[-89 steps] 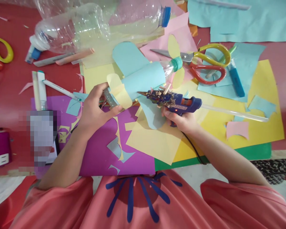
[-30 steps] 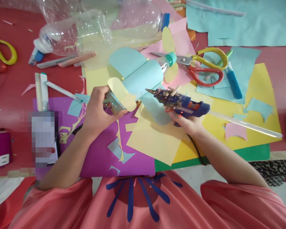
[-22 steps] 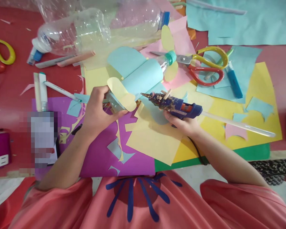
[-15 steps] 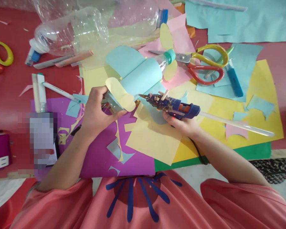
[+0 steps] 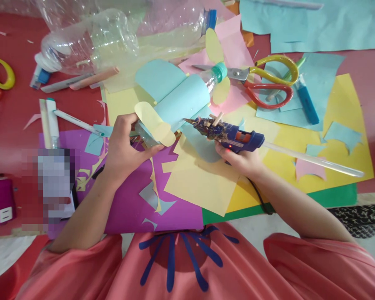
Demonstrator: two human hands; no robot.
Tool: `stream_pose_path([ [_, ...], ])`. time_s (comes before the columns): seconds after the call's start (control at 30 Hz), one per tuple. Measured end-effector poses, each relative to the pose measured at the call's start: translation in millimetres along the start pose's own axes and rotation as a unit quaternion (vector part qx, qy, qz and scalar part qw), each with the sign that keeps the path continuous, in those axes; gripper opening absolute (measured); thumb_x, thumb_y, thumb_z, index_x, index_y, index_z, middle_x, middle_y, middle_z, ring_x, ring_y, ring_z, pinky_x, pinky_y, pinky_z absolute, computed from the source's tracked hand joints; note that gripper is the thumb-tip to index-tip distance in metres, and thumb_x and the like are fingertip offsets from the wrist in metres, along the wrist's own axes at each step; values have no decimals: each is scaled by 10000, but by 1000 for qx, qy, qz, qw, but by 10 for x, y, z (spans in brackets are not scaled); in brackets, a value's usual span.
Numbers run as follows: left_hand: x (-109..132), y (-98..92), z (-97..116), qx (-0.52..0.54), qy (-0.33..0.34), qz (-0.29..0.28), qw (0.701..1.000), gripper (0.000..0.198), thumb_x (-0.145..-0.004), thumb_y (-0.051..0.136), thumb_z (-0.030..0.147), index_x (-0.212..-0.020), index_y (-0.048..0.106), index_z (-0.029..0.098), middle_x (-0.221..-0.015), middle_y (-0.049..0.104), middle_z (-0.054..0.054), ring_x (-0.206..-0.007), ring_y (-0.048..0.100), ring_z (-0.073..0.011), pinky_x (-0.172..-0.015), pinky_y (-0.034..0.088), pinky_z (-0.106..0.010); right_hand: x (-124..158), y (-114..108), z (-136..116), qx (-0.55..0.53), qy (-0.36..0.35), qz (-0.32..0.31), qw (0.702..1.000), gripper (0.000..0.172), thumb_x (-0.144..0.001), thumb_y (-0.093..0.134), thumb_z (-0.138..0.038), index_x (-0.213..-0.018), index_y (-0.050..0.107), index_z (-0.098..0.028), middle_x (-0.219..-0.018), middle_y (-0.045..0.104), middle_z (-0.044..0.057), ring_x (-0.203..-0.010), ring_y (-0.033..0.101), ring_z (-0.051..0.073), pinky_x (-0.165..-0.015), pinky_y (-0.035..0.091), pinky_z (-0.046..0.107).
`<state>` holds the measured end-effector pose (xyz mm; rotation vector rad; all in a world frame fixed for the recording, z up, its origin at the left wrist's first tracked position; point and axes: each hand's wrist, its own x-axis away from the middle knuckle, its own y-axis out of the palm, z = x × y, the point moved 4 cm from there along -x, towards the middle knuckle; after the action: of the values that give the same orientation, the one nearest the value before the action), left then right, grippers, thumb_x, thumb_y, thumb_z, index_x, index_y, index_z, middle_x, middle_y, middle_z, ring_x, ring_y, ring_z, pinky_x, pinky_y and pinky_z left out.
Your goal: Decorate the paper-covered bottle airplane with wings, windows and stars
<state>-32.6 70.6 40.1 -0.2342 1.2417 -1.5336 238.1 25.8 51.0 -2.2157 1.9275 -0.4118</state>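
Note:
My left hand (image 5: 125,146) is closed on the tail end of a bottle plane (image 5: 181,98), a small plastic bottle wrapped in light blue paper with blue wings, a pale yellow tail piece (image 5: 151,123) and yellow propeller blades by its green cap (image 5: 220,71). My right hand (image 5: 239,158) grips a blue glue gun (image 5: 234,135) crusted with scraps. A clear glue stick (image 5: 315,158) juts out behind it. The gun's nozzle points left, close to the plane's body just right of the tail piece.
Coloured paper sheets and offcuts cover the red table (image 5: 12,104). Two large clear bottles (image 5: 90,39) lie at the back. Scissors (image 5: 265,81) and a blue marker (image 5: 306,102) sit to the right, pens (image 5: 75,121) to the left, a purple box (image 5: 0,202) at the left edge.
The glue gun has wavered slightly beside the plane, its nozzle staying near the blue body. My left hand keeps its hold on the tail. The view has shifted a little.

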Motion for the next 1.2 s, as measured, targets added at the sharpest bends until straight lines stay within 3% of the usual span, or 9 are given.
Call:
stream_pose_path([
  [0.23,13,-4,-15,12,-13,-17,1000,784,-759,651,808,-1296,496,258,-1062,579,-40,-908,622,-202,-730,547,-323,1,-42,71,-11,38,55,998,118,-697,610,-337,-662,563,-234,-512,482,-39,-461,438,118,-507,464,298],
  [0.5,4,6,8,6,-7,-1,1000,765,-783,603,823,-1282,492,255,-1025,572,-31,-878,626,-195,-700,553,-319,-6,-76,107,-27,53,68,996,132,-677,593,-335,-636,527,-228,-523,491,-38,-466,436,108,-478,419,279],
  [0.7,10,8,-17,10,-13,-23,1000,774,-771,655,791,-1303,474,260,-1055,568,-33,-909,628,-199,-727,559,-328,-27,-91,108,-19,57,78,995,142,-665,579,-364,-661,520,-235,-518,467,-46,-490,457,121,-528,441,307],
  [0.9,9,4,-1,15,-20,-3,1000,770,-770,606,832,-1285,493,270,-1037,575,-31,-877,633,-195,-694,555,-323,-23,-130,111,-18,71,95,993,167,-671,574,-363,-601,501,-230,-477,466,-45,-453,422,102,-456,371,275],
  [1.2,7,16,7,7,-14,2,1000,801,-760,607,844,-1287,500,249,-1043,595,-48,-890,645,-201,-704,558,-321,-8,-176,216,-31,55,140,988,203,-711,629,-286,-563,498,-239,-451,481,-33,-426,426,119,-434,383,281],
])
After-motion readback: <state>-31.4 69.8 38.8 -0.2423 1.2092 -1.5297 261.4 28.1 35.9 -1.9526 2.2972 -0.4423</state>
